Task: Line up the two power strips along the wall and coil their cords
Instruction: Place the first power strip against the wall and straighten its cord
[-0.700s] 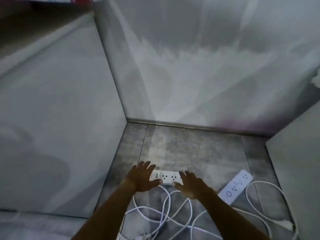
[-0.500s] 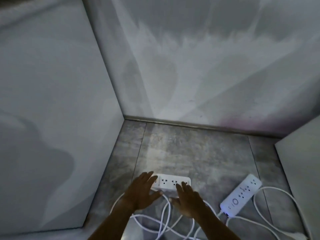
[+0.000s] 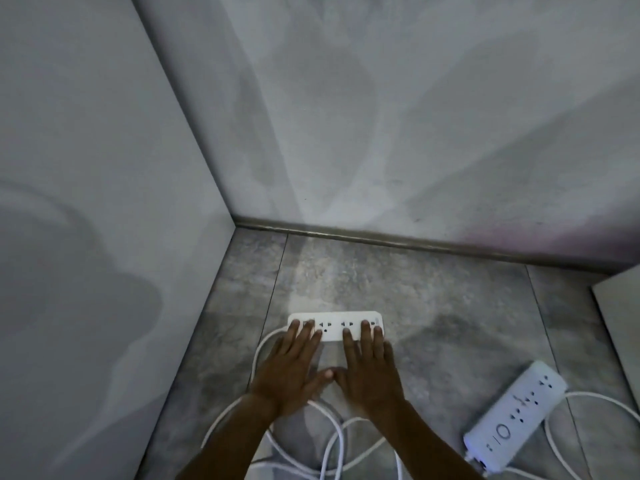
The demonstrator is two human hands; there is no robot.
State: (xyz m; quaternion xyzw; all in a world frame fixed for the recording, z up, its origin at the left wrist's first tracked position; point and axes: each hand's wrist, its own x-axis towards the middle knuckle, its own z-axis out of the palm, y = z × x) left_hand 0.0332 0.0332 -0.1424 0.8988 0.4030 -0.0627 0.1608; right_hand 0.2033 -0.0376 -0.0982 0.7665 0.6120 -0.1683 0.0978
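1. Side wall (image 3: 86, 168) fills the left of the view, 9 o'clock from the hands; it meets the back wall (image 3: 415, 116) in a corner at approx. 11 o'clock.
2. Left hand (image 3: 289, 372) is flat, palm down, fingers spread a little; its fingertips lie on the left end of the near power strip (image 3: 332, 327). It holds nothing.
3. Near power strip is white, lies flat on the grey tile floor (image 3: 433, 306), parallel to the back wall but apart from the baseboard (image 3: 415, 241) at 12 o'clock.
4. Right hand (image 3: 369, 374) is also flat and spread, fingertips on the right end of the same strip. The two thumbs nearly touch; no grasp.
5. Cords (image 3: 332, 445), white, lie in loose, overlapping loops at 6 o'clock, under the forearms; not coiled.
6. Second power strip (image 3: 516, 414) is at approx. 4 o'clock from the hands, well apart from the first, laid at an angle to the wall, w/ a round switch near its lower end. Its cord (image 3: 588, 398) curves out to the right.
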